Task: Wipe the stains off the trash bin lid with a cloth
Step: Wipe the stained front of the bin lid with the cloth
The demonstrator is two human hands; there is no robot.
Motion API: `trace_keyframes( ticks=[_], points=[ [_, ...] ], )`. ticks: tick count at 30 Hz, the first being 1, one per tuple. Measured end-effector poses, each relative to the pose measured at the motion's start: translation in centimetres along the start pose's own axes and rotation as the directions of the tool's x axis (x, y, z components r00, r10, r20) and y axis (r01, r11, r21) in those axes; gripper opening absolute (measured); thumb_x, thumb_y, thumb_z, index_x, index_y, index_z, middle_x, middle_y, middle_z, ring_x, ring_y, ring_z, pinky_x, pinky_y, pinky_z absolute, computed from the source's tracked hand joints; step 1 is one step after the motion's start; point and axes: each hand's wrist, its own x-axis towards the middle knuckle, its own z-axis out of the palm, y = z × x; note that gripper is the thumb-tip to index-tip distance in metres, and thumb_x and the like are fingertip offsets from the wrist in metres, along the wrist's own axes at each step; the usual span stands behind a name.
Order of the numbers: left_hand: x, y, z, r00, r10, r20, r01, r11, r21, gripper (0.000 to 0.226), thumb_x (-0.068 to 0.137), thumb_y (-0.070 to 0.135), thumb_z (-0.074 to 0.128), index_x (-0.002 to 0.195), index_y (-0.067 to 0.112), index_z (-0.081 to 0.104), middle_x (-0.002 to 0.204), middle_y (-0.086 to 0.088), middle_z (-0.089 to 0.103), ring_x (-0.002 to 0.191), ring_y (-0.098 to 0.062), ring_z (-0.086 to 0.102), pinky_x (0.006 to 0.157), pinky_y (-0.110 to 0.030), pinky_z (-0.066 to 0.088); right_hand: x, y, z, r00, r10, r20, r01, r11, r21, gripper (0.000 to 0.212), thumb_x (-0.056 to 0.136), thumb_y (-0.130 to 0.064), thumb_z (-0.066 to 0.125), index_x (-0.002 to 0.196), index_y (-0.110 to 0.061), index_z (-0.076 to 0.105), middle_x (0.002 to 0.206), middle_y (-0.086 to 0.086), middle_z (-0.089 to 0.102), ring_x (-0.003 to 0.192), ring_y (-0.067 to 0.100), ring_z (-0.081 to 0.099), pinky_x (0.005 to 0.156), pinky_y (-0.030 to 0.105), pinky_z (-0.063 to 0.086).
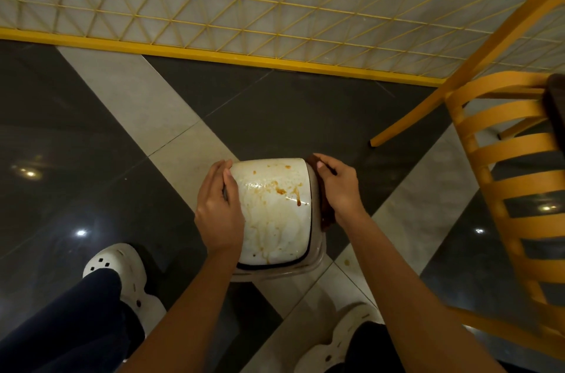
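Note:
A small trash bin stands on the floor between my feet, its white lid streaked with brown and orange stains, the darkest drips near the far right corner. My left hand lies flat against the lid's left edge and grips it. My right hand presses a dark brown cloth against the bin's right side; only the cloth's edges show under the palm.
A yellow wooden chair stands close on the right, one leg reaching toward the bin. A yellow lattice partition runs along the far side. My white clogs flank the bin on glossy dark and light tiles.

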Motion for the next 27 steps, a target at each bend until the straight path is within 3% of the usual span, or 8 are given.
trace_keyframes(
  ticks=[4, 9, 14, 22, 27],
  points=[
    [0.0, 0.0, 0.0, 1.0, -0.003, 0.002, 0.003, 1.0, -0.009, 0.049, 0.093, 0.043, 0.029, 0.119, 0.017, 0.061, 0.125, -0.001, 0.059, 0.115, -0.017, 0.056, 0.095, -0.037, 0.048, 1.6, 0.5, 0.0, 0.994, 0.068, 0.086, -0.066, 0.997, -0.03, 0.027, 0.096, -0.013, 0.046, 0.117, -0.018, 0.064, 0.119, 0.002, 0.062, 0.112, 0.019, 0.055, 0.102, 0.042, 0.043],
    [0.0, -0.1, 0.1, 1.0, -0.002, -0.004, 0.002, 1.0, -0.009, 0.047, 0.093, 0.042, 0.03, 0.118, 0.017, 0.061, 0.125, 0.0, 0.059, 0.114, -0.016, 0.056, 0.095, -0.036, 0.048, -2.8, 4.0, -0.6, 0.999, -0.003, -0.05, 0.008, 0.994, 0.111, 0.028, 0.095, -0.013, 0.05, 0.121, -0.02, 0.06, 0.111, -0.007, 0.06, 0.109, 0.012, 0.054, 0.098, 0.032, 0.044],
    [0.0, 0.0, 0.1, 1.0, 0.007, -0.006, -0.007, 1.0, -0.004, 0.047, 0.093, 0.041, 0.03, 0.117, 0.016, 0.062, 0.124, -0.001, 0.06, 0.112, -0.016, 0.057, 0.093, -0.034, 0.049, -8.3, 8.1, -0.5, 0.987, -0.03, -0.158, 0.057, 0.984, 0.17, 0.027, 0.094, -0.013, 0.051, 0.106, -0.036, 0.058, 0.115, -0.006, 0.06, 0.112, 0.01, 0.054, 0.099, 0.032, 0.044],
    [0.0, -0.1, 0.1, 1.0, 0.003, -0.003, -0.003, 1.0, -0.006, 0.049, 0.093, 0.043, 0.03, 0.117, 0.016, 0.062, 0.124, -0.002, 0.06, 0.113, -0.017, 0.057, 0.093, -0.037, 0.049, -1.9, 4.3, 0.2, 0.996, -0.016, -0.085, 0.032, 0.982, 0.188, 0.028, 0.095, -0.015, 0.05, 0.121, -0.019, 0.061, 0.121, -0.001, 0.06, 0.113, 0.013, 0.055, 0.103, 0.039, 0.043],
    [-0.1, -0.1, 0.2, 1.0, 0.002, -0.012, -0.002, 1.0, -0.007, 0.047, 0.094, 0.042, 0.03, 0.118, 0.016, 0.061, 0.125, -0.001, 0.06, 0.114, -0.016, 0.056, 0.094, -0.033, 0.048, -4.5, 5.9, 0.1, 0.986, -0.056, -0.157, 0.087, 0.976, 0.199, 0.025, 0.094, -0.017, 0.052, 0.112, -0.033, 0.06, 0.115, -0.008, 0.061, 0.112, 0.01, 0.055, 0.099, 0.031, 0.044]
  ],
)
